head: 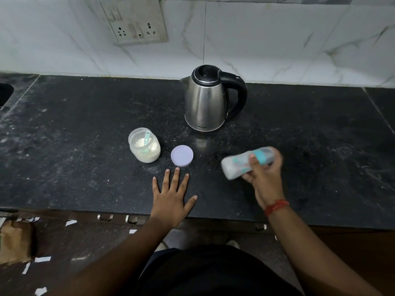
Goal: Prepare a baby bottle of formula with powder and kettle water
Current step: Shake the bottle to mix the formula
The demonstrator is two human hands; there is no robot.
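Evidently light and slick, the blurred baby bottle [248, 162] lies tilted in the right hand [265, 174], fingers curled round its middle, near the countertop's [85, 124] front edge; the left hand [172, 195] rests flat, fingers spread, holding nothing.

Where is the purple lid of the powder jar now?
In the head view the purple lid lies flat on the black counter, just right of the open powder jar, in front of the kettle, beyond the left hand's fingertips.

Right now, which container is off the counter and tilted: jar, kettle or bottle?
The baby bottle. The right hand grips it nearly on its side, blurred, above the counter. The powder jar and the kettle stand upright on the counter.
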